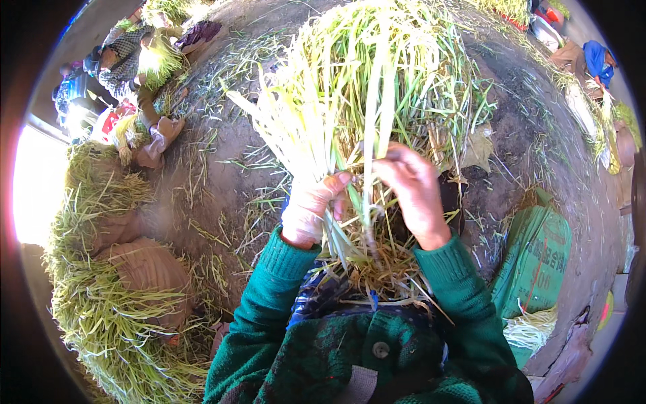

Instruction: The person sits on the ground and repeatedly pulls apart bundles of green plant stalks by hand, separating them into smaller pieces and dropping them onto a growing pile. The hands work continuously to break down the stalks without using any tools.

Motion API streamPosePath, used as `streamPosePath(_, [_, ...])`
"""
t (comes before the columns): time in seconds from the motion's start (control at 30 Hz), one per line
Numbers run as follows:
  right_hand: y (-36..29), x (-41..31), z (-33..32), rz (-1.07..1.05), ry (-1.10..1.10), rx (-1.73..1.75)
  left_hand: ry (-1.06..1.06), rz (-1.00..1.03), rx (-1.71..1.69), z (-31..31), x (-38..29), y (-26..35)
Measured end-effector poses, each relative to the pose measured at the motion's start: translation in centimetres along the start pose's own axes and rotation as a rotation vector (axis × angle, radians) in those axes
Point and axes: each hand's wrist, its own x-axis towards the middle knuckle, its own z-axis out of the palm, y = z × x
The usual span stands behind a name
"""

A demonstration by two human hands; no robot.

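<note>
My left hand (pixel 315 204), in a pale, thin covering, grips a bunch of long green-leaved stalks (pixel 308 136) by the lower stems, leaves fanning up and left. Beside it, my right hand (pixel 411 187) is slightly blurred, its fingers bent around or behind a broad pale leafy stalk (pixel 371 166); whether they close on it is hidden. Beyond both hands lies a big heap of green and yellowish leafy stalks (pixel 404 86). Dry, brownish leaf trimmings (pixel 383 272) lie on my lap, below the hands.
A green woven sack (pixel 537 257) with writing lies at the right, with whitish stalks (pixel 532 328) below it. More leafy stalks (pixel 111 313) are piled at the left around brown sacking (pixel 151 272). Several people work at the upper left and upper right. Loose leaves litter the dirt floor (pixel 232 187).
</note>
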Motion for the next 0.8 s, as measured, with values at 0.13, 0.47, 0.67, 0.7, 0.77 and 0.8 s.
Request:
streamPosePath(0.13, [-1.6, -1.3, -4.5, -0.072, 0.253, 0.189, 0.102, -0.053, -0.099, -2.3, -1.0, -0.9])
streamPosePath(0.47, [-3.5, -0.6, -5.8, -0.159, 0.298, 0.216, 0.236, 0.000, -0.259, -7.4, -2.8, 1.2])
streamPosePath(0.67, [-4.0, 2.2, 0.0, -0.152, 0.031, 0.032, -0.046, 0.117, -0.040, 0.5, -2.7, 3.6])
streamPosePath(0.7, [-4.0, 2.2, 0.6, -0.136, -0.001, -0.026, -0.077, 0.086, -0.010, 1.3, -2.1, 3.6])
streamPosePath(0.77, [-2.9, 2.5, 1.5, -0.139, -0.016, -0.021, -0.116, 0.033, 0.004, 1.9, -0.7, 3.2])
streamPosePath(0.8, [-2.6, 2.3, 1.7, -0.181, -0.032, -0.118, -0.076, -0.026, -0.079, 1.7, -0.3, 2.8])
